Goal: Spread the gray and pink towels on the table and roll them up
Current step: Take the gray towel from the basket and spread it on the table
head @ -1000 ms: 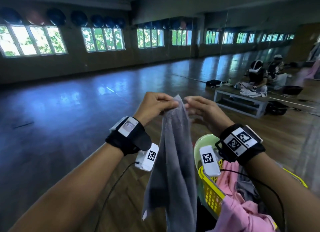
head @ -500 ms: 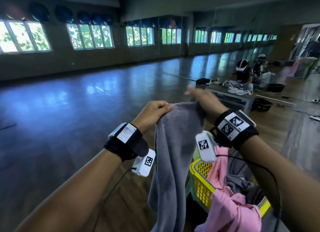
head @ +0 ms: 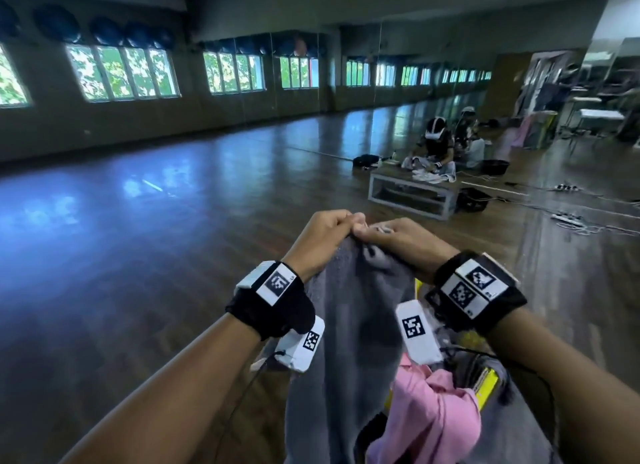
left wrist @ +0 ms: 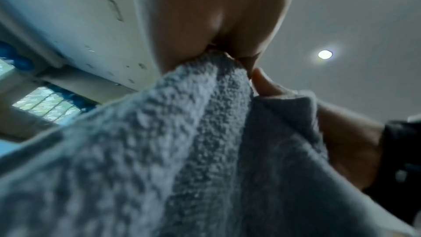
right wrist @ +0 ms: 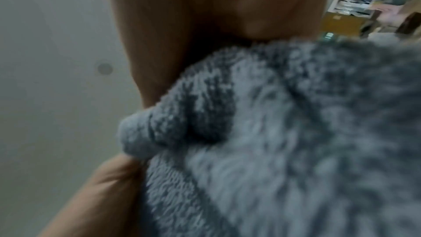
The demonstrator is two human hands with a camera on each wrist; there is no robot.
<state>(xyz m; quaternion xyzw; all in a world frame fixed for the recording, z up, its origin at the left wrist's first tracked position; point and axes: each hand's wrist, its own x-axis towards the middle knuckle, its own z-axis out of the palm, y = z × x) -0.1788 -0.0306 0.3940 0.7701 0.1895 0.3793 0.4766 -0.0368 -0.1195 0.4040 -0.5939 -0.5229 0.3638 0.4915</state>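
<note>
A gray towel point(head: 349, 332) hangs in the air in front of me, bunched at its top edge. My left hand point(head: 323, 235) pinches that top edge, and my right hand point(head: 398, 236) grips it right beside, knuckles nearly touching. The left wrist view shows the gray towel point(left wrist: 182, 132) coming out of my curled left hand point(left wrist: 218, 49). The right wrist view is filled by the blurred gray towel point(right wrist: 273, 132) under my right hand point(right wrist: 205, 33). A pink towel point(head: 433, 415) lies crumpled in a yellow basket point(head: 486, 382) below my right forearm.
A wide wooden floor point(head: 173, 238) stretches ahead to a wall of windows point(head: 121, 72). A low table point(head: 412, 193) with cloths stands far right, where another person point(head: 436, 141) sits. Power strips and cables point(head: 568, 219) lie on the floor at right.
My right hand, stretched away along the towel's top edge half a second ago, has come back beside my left hand. The towel's top edge is bunched together again.
</note>
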